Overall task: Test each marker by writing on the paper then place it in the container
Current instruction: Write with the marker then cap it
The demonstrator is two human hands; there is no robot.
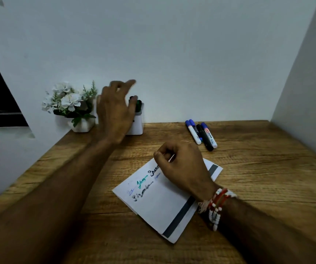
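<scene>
Wooden tabletop (pixel 248 187), walls at the far and right edges. The white container (pixel 137 123) stands at the far edge, left of centre, with a green-capped marker (pixel 138 103) and a dark one upright inside it. The left hand (pixel 115 111) is in front of the container with fingers loosely spread, holding nothing visible; the image is blurred there, so contact with the container cannot be confirmed. A white pot of white flowers (pixel 71 105) sits just left of the container.

The paper (pixel 161 202) lies angled near the tabletop centre, with blue, green and black handwriting and a dark stripe along one side. The right hand (pixel 182 164) rests on its far portion, fingers curled inward; whether it pinches anything cannot be determined. A beaded bracelet (pixel 218 204) circles that wrist.

Untested markers (pixel 201 134), blue and black, lie side by side, touching, towards the far right of the tabletop.
</scene>
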